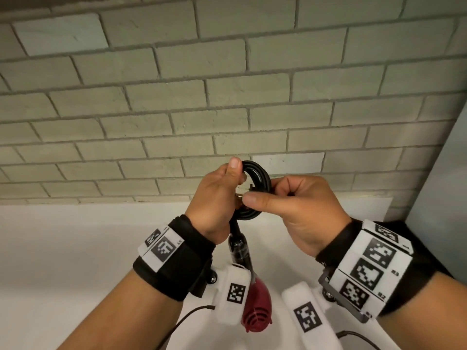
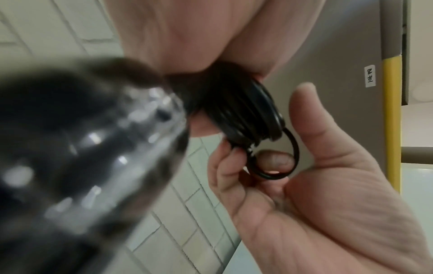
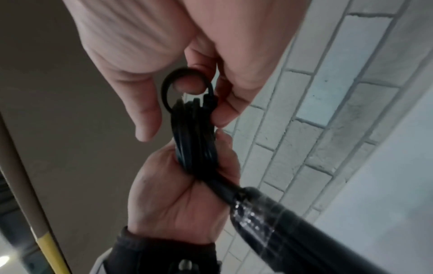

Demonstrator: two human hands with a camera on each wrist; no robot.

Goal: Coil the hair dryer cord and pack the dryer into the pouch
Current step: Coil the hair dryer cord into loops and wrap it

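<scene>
Black coiled cord (image 1: 255,188) gripped in left hand (image 1: 214,198); right hand (image 1: 298,205) pinches its small end loop (image 2: 274,157); dryer (image 1: 256,306) hangs below.

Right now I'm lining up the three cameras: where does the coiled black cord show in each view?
Head: coiled black cord at centre, between both hands.
Left wrist: upper centre-right, gripped under the left hand.
Right wrist: centre, running from the right hand down into the left hand's fist.
Shared landmark: the grey brick wall.
</scene>
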